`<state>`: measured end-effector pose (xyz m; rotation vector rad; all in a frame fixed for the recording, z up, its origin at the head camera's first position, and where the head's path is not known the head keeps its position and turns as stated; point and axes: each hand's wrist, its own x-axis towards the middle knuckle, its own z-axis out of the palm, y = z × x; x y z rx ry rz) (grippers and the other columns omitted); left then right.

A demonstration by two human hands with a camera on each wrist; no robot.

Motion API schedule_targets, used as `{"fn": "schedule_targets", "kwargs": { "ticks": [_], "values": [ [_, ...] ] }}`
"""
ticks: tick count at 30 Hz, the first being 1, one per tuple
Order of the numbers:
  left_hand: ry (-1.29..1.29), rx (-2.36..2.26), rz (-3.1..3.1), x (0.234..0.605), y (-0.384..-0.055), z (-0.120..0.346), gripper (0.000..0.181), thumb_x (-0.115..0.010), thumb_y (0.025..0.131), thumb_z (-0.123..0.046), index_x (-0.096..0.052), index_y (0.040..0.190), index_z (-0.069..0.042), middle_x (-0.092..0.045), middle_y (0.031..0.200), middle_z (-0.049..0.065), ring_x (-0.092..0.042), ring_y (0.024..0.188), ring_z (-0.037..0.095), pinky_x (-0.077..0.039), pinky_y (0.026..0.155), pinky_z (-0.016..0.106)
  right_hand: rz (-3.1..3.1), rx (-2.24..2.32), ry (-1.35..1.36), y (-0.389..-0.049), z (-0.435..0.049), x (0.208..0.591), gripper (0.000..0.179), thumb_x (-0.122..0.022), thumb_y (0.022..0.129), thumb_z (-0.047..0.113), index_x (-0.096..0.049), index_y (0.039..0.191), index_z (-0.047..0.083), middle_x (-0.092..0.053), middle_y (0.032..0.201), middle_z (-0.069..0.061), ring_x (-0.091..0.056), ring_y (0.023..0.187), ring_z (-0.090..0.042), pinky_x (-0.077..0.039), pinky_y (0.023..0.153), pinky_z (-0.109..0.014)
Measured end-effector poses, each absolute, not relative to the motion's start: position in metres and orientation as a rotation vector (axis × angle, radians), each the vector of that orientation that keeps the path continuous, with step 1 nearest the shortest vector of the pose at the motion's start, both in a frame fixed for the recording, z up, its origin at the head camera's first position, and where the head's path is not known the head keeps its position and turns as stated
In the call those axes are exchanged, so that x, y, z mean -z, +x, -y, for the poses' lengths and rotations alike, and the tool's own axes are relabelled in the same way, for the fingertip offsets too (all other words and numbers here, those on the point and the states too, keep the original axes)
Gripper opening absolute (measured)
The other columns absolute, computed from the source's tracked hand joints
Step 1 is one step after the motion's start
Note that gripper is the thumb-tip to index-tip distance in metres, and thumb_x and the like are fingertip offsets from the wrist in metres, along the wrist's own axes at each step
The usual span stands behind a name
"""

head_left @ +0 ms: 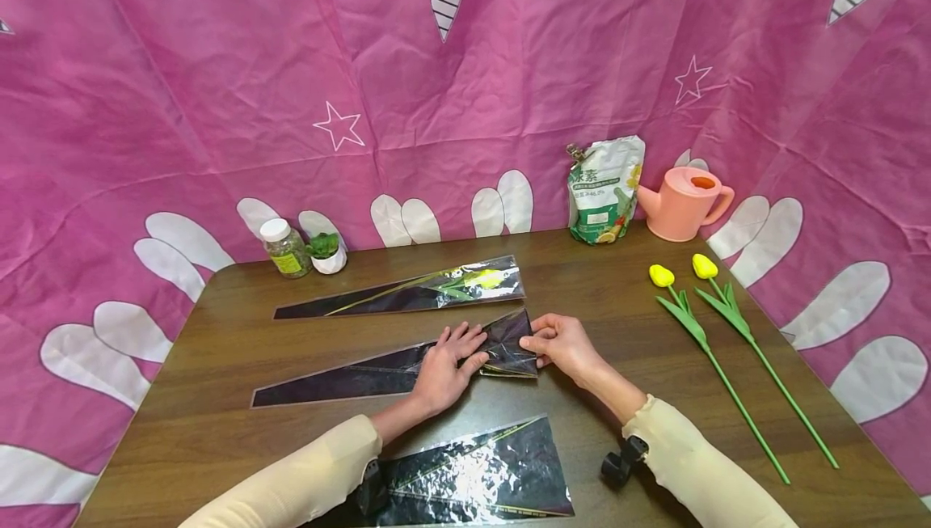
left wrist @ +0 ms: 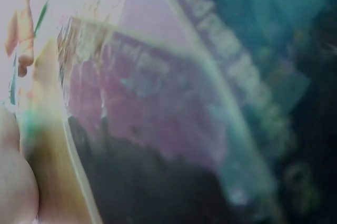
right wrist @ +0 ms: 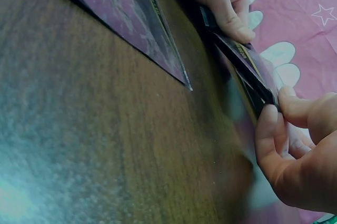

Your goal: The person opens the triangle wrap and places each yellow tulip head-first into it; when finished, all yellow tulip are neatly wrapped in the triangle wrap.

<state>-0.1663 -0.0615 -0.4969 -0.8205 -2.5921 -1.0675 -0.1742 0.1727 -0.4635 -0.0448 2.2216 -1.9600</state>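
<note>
A dark tapered flower sleeve (head_left: pixel 334 379) lies in the middle of the table, its wide end folded or raised to the right. My left hand (head_left: pixel 445 368) rests on it with fingers spread, just left of the raised part. At the right edge, my right hand (head_left: pixel 567 344) pinches the sleeve's wide end between thumb and fingers. The right wrist view shows those fingertips on the sleeve's rim (right wrist: pixel 247 71), with a narrow gap along it. In the left wrist view another, closer sleeve (left wrist: pixel 147 92) fills much of the frame, blurred.
Behind lies a sleeve (head_left: pixel 407 291) holding a yellow tulip; nearer me is a shiny sleeve (head_left: pixel 480 471). Two yellow tulips (head_left: pixel 705 342) lie at right. Along the back stand a jar (head_left: pixel 286 249), a potted plant (head_left: pixel 327 255), a pouch (head_left: pixel 605 192) and a pink watering can (head_left: pixel 680 209).
</note>
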Motion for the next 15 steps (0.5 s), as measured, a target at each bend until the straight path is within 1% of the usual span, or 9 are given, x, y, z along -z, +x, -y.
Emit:
{"fn": "schedule_targets", "kwargs": {
  "ticks": [3, 6, 15],
  "values": [
    [-0.835, 1.103, 2.546, 0.4979, -0.1663, 0.0631, 0.038, -0.065, 0.097, -0.02, -0.066, 0.128, 0.001, -0.061, 0.133, 0.016, -0.05, 0.131, 0.039, -0.033, 0.11, 0.058, -2.193, 1.976, -0.037, -0.1751, -0.1731, 0.4637, 0.024, -0.072, 0.088, -0.005, -0.057, 0.103, -0.015, -0.069, 0.078, -0.011, -0.058, 0.056, -0.012, -0.054, 0.052, -0.024],
    [-0.858, 1.117, 2.519, 0.4982, -0.1658, 0.0642, 0.036, -0.063, 0.098, -0.018, -0.066, 0.128, 0.002, -0.061, 0.133, 0.018, -0.05, 0.13, 0.04, -0.032, 0.111, 0.056, -2.172, 1.985, -0.03, -0.1754, -0.1728, 0.4635, 0.023, -0.072, 0.088, -0.005, -0.057, 0.103, -0.015, -0.068, 0.077, -0.01, -0.058, 0.056, -0.012, -0.054, 0.052, -0.023],
    [-0.878, 1.091, 2.567, 0.4935, -0.1638, 0.0637, 0.035, -0.063, 0.098, -0.015, -0.066, 0.127, 0.003, -0.06, 0.135, 0.016, -0.049, 0.132, 0.039, -0.031, 0.113, 0.053, -2.221, 1.914, -0.031, -0.1764, -0.1734, 0.462, 0.028, -0.075, 0.086, -0.002, -0.057, 0.105, -0.014, -0.068, 0.077, -0.007, -0.059, 0.061, -0.012, -0.053, 0.054, -0.023]
  ]
}}
